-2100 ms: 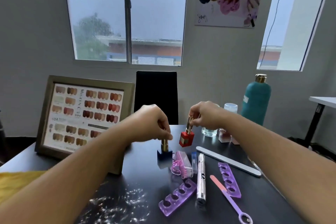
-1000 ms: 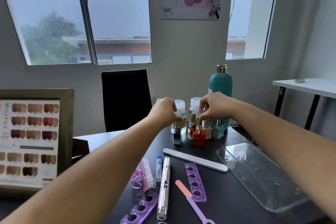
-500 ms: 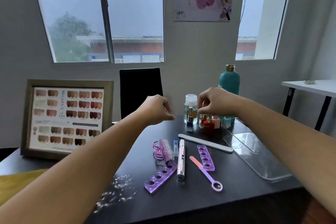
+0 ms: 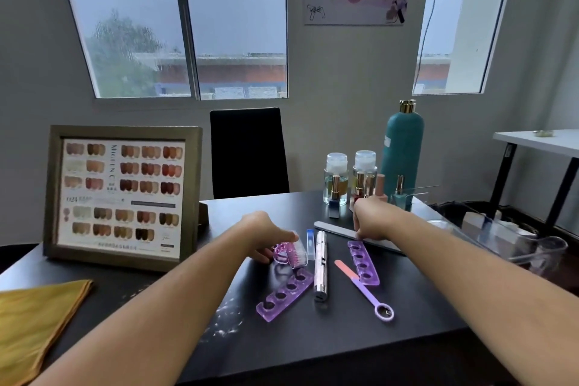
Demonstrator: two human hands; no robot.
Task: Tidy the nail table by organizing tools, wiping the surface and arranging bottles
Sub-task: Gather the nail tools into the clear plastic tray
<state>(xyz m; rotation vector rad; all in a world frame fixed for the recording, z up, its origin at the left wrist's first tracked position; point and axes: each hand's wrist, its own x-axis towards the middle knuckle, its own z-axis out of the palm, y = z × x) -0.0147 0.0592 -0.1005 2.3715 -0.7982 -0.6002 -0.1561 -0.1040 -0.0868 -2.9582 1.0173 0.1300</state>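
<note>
My left hand (image 4: 266,230) grips the pink nail brush (image 4: 291,255): fingers are curled over its top and the thumb is at its near side. The brush sits mid-table, just left of the silver pen tool (image 4: 320,269). My right hand (image 4: 374,218) curls down onto the grey nail file (image 4: 332,228), with the thumb touching its edge. I cannot tell whether the fingers close round it. The polish bottles (image 4: 360,189) stand grouped at the far right of the black table (image 4: 407,316), beside the teal bottle (image 4: 402,150).

grey wall (image 4: 344,78) | wide window (image 4: 232,25) | black chair (image 4: 249,153) | white side table (image 4: 539,141) | overcast daylight
</note>
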